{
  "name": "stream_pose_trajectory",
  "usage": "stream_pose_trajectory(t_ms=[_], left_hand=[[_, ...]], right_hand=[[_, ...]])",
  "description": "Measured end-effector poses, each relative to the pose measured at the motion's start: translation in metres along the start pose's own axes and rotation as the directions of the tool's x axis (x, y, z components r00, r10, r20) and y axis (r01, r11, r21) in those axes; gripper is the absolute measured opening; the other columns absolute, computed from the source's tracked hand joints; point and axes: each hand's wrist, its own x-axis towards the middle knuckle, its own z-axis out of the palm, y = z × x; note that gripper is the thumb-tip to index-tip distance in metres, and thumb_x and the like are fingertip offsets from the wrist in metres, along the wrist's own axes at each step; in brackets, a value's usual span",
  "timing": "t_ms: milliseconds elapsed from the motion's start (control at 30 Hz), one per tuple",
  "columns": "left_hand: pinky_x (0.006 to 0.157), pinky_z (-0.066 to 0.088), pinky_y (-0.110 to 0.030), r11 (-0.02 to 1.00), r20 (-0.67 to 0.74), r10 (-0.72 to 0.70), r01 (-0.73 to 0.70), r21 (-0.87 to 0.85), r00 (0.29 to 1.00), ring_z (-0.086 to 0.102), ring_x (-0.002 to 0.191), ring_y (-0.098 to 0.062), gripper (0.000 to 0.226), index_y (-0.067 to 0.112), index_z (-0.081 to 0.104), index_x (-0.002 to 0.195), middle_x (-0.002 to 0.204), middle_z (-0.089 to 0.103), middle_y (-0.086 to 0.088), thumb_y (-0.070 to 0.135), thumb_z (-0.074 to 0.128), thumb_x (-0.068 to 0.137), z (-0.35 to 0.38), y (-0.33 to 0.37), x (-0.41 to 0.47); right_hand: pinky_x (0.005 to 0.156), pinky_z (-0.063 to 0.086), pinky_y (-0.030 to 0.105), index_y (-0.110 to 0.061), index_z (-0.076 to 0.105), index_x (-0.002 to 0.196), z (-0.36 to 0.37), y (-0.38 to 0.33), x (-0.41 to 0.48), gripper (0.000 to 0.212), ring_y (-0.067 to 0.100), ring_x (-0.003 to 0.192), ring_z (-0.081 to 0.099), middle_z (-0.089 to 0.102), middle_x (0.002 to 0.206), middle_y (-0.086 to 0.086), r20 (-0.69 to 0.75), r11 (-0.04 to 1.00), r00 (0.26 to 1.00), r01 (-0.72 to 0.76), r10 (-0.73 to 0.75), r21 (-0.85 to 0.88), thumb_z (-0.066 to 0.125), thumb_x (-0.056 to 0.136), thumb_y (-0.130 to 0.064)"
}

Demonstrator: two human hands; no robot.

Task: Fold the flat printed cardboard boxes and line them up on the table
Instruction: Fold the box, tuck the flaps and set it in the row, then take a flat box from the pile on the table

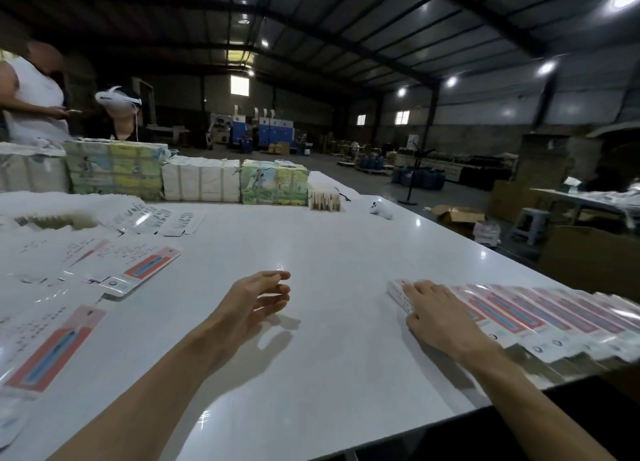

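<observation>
A row of folded red, blue and white printed boxes (540, 313) runs along the right side of the white table (329, 253). My right hand (440, 317) lies flat, fingers straight, on the row's leftmost box (398, 294). My left hand (258, 299) hovers over the bare middle of the table, fingers relaxed and holding nothing. Flat unfolded printed boxes (52, 350) lie spread at the left, one (145, 270) nearer the middle.
Bundled stacks of printed packs (273, 187) and white bundles (201, 180) line the table's far edge. A white controller (381, 209) lies at the far right. Two people stand at the back left. Cartons and a stool sit on the floor to the right.
</observation>
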Motion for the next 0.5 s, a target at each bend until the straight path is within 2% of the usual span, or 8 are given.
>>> stream_pose_trajectory(t_ms=[133,233,333,400,500], left_hand=[[0.088,0.060,-0.026,0.999,-0.006,0.004,-0.003,0.032,1.000,0.075,0.101,-0.023,0.022,0.016,0.080,0.115,0.107,0.075,-0.012,0.019,0.061,0.104,0.000,0.000,-0.001],[0.088,0.059,-0.026,0.998,-0.009,0.012,-0.011,0.067,1.000,0.074,0.097,-0.020,0.023,0.016,0.080,0.114,0.104,0.076,-0.009,0.014,0.059,0.103,0.001,0.002,-0.005],[0.086,0.058,-0.028,0.994,-0.064,0.023,-0.016,0.110,0.998,0.074,0.090,-0.018,0.024,0.017,0.074,0.121,0.099,0.077,-0.007,0.016,0.059,0.102,0.005,0.002,-0.008],[0.075,0.058,-0.025,0.995,-0.145,0.024,-0.009,0.101,0.989,0.074,0.083,-0.018,0.023,0.017,0.064,0.126,0.094,0.079,-0.007,0.019,0.059,0.104,0.007,0.004,-0.006],[0.068,0.054,-0.026,0.977,-0.273,0.033,0.027,0.212,0.961,0.072,0.074,-0.016,0.020,0.018,0.057,0.126,0.090,0.079,-0.005,0.021,0.056,0.106,0.001,0.014,-0.002]], right_hand=[[0.130,0.018,0.040,-0.022,0.030,0.158,-0.004,-0.011,0.000,0.051,0.022,0.152,0.030,0.033,0.163,0.001,-0.080,1.000,0.997,-0.001,0.001,-0.006,0.046,0.110,-0.029],[0.130,0.020,0.040,-0.018,0.032,0.160,-0.009,-0.049,0.020,0.053,0.023,0.155,0.029,0.032,0.167,0.003,-0.126,0.993,0.985,0.119,-0.118,-0.005,0.045,0.111,-0.035],[0.119,0.035,0.037,-0.016,0.046,0.151,-0.011,-0.105,0.046,0.046,0.024,0.141,0.046,0.050,0.153,0.004,-0.205,0.964,0.946,0.264,-0.251,0.041,0.049,0.107,-0.033],[0.108,0.047,0.037,-0.016,0.056,0.139,-0.010,-0.144,0.061,0.038,0.024,0.125,0.056,0.061,0.137,0.004,-0.253,0.941,0.918,0.332,-0.304,0.073,0.052,0.105,-0.032],[0.096,0.054,0.037,-0.016,0.061,0.130,-0.004,-0.192,0.076,0.031,0.022,0.111,0.061,0.066,0.126,0.003,-0.291,0.909,0.901,0.380,-0.322,0.173,0.054,0.104,-0.030]])
